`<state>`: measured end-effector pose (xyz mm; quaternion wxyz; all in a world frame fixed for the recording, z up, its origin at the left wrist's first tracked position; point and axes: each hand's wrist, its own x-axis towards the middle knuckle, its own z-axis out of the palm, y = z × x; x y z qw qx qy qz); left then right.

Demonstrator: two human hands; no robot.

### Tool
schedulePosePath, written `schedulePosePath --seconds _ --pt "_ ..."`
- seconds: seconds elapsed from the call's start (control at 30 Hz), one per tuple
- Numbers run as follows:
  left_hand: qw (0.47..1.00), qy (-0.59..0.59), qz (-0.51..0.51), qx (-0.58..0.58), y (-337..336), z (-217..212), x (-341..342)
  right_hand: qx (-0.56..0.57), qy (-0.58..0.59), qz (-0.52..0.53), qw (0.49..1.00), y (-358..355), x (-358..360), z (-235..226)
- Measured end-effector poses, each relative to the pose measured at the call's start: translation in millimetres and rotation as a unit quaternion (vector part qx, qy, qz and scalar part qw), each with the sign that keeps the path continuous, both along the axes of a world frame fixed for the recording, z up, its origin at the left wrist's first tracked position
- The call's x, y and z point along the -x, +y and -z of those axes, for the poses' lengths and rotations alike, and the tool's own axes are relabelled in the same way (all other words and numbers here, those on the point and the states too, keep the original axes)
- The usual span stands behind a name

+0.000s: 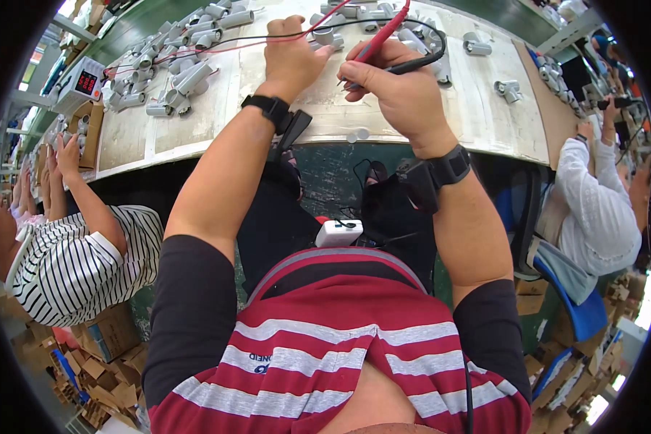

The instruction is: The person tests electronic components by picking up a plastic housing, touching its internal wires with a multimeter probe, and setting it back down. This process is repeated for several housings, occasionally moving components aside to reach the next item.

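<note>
Two neighbours flanking the scene, one on each side. At far left, a person in a black-and-white striped shirt [72, 264], hands raised toward the edge of the surface [217, 108]. Just above, a small white meter box [82, 83] with a red display, sitting at the left end of the surface beside a cardboard box [90, 126]. Next along, a loose heap of grey cylindrical parts [170, 76] scattered over the worn pale top, thin red and black leads trailing across them from the meter toward the middle. Near centre, left hand [291, 54] closed around one grey cylindrical part [324, 35], thumb and fingers curled on it, black wristband below at the wrist. Just right of that, right hand [398, 83] gripping a red test probe [383, 32] and a black test probe [419, 61] together, fingers pinched tight, red tip slanting up past the held part, black one angled out to the right; whether the tips touch the part cannot be told. Black strap with a small device [430, 177] on the right wrist. Below, between the forearms, a small white box [338, 233] at the lap, above a red-and-grey striped shirt. Farther right, more grey parts [510, 88] lying apart on the surface. At far right, a person in a white shirt [597, 210] seated on a blue chair [582, 311]
</note>
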<state>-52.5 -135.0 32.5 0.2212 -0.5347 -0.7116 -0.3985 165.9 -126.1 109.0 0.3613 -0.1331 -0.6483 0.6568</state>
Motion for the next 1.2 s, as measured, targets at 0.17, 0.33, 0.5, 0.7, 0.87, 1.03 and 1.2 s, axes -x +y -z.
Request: schedulePosePath --seconds 0.17,0.33,0.5,0.7,0.87,1.03,1.2 --pt "0.992 -0.052 0.015 0.113 8 1 -1 0.023 -0.024 0.021 0.999 -5 -4 10" --pt "0.974 -0.023 0.179 0.139 -49 0 -6 0.016 -0.035 0.034 0.999 -2 -11 18" --pt "0.941 -0.074 0.185 0.275 -85 -26 -11 0.021 -0.035 0.027 0.999 -2 -1 26" --pt "0.954 -0.066 0.141 0.256 -65 -22 -9 0.07 0.019 0.022 0.997 -14 20 29" --pt "0.89 -0.203 0.129 0.387 -42 -29 -10 0.05 0.009 0.036 0.998 -12 10 30" --pt "0.843 -0.348 0.154 0.379 -58 -20 6 0.027 -0.01 0.06 0.998 -13 2 35" --pt "0.785 -0.511 0.247 0.248 -91 -28 -5 0.054 0.019 0.085 0.995 -11 7 45"
